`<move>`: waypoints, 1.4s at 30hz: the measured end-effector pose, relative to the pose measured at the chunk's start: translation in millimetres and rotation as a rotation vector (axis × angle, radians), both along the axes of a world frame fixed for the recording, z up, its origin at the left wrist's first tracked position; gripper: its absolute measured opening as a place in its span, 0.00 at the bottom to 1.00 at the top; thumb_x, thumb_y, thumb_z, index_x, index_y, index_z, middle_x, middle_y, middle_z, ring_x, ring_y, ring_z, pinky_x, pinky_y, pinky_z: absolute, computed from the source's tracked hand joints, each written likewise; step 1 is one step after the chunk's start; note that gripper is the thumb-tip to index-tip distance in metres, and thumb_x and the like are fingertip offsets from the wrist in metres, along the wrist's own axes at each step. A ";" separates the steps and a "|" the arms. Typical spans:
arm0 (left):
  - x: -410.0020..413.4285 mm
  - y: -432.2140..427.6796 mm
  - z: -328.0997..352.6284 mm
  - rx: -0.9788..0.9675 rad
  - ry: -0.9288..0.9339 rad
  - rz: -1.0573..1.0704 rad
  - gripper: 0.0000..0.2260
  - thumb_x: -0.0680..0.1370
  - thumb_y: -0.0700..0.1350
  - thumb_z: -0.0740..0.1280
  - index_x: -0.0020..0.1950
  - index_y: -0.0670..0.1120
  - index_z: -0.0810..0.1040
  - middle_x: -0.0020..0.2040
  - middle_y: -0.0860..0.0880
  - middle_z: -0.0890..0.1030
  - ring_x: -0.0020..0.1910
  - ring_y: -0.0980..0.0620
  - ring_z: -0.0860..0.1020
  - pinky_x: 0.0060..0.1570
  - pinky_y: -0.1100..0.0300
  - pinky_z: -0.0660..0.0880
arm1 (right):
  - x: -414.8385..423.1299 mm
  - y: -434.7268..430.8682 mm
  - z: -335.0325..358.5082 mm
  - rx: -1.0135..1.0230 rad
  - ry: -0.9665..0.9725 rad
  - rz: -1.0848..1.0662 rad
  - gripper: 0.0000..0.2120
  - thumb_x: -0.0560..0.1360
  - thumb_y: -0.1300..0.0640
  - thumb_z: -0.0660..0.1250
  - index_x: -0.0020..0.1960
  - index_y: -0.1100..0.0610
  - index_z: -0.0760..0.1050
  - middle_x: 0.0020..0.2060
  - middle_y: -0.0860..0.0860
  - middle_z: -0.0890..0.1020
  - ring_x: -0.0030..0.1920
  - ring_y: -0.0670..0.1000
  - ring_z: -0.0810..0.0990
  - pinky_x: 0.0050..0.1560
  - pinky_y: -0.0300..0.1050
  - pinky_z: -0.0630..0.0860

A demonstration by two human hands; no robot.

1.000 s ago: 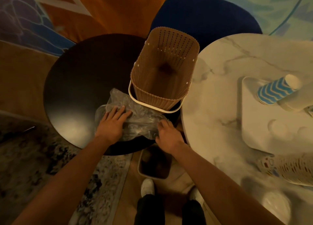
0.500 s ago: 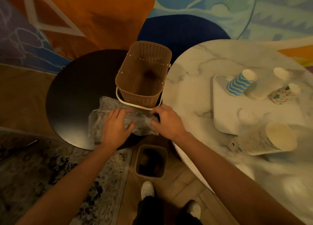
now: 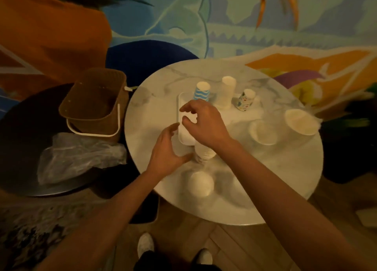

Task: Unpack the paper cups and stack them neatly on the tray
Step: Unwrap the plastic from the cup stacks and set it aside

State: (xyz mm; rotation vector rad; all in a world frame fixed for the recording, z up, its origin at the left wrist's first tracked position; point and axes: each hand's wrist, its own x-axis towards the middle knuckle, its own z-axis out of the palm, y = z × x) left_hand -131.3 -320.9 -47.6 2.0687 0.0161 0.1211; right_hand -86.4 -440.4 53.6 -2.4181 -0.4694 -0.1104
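- Three stacks of paper cups stand upside down at the far end of the flat white tray (image 3: 180, 107): a blue and white wavy stack (image 3: 201, 91), a plain white stack (image 3: 226, 93) and a small spotty stack (image 3: 245, 99). I think they stand mouth down so they do not tip over.
- The tray sits on the round white marble table (image 3: 285, 179), where both arms can reach it.
- The right hand (image 3: 204, 123) is over the near end of the tray with its fingers curled and a little apart. It is too blurry to tell if it holds anything.
- The left hand (image 3: 166, 150) is wide open and holds nothing. It is just beside a stack of ridged cups (image 3: 204, 154) that lies under the right wrist. I think it is there to steady that stack.
- More white cups (image 3: 263, 133) lie loose and blurry on the table, not yet on the tray.
- The crumpled clear plastic bag (image 3: 77, 158) lies on the dark round table (image 3: 24, 148), next to the brown woven basket (image 3: 93, 105). It looks put aside, out of the way.
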 end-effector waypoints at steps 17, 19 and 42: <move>13.2 -76.4 -34.9 -0.045 0.136 0.188 0.36 0.55 0.52 0.79 0.60 0.49 0.71 0.53 0.49 0.81 0.51 0.48 0.80 0.48 0.53 0.77 | 7.5 -131.7 18.5 -0.199 0.048 -0.136 0.20 0.73 0.57 0.66 0.64 0.57 0.71 0.61 0.55 0.73 0.63 0.56 0.69 0.62 0.48 0.66; 12.5 -69.6 -40.2 -0.068 0.140 0.222 0.35 0.54 0.56 0.79 0.57 0.55 0.71 0.51 0.52 0.82 0.48 0.50 0.81 0.47 0.50 0.79 | 8.2 -135.8 18.0 -0.259 0.099 -0.129 0.22 0.73 0.56 0.66 0.66 0.57 0.69 0.64 0.55 0.71 0.65 0.56 0.67 0.64 0.49 0.65; -26.2 -80.9 20.0 0.016 -0.527 0.211 0.46 0.59 0.57 0.77 0.69 0.45 0.58 0.66 0.49 0.64 0.66 0.52 0.64 0.69 0.63 0.61 | 11.6 -139.2 1.4 -0.806 0.318 0.001 0.42 0.63 0.56 0.77 0.71 0.50 0.58 0.65 0.53 0.67 0.66 0.57 0.62 0.60 0.55 0.67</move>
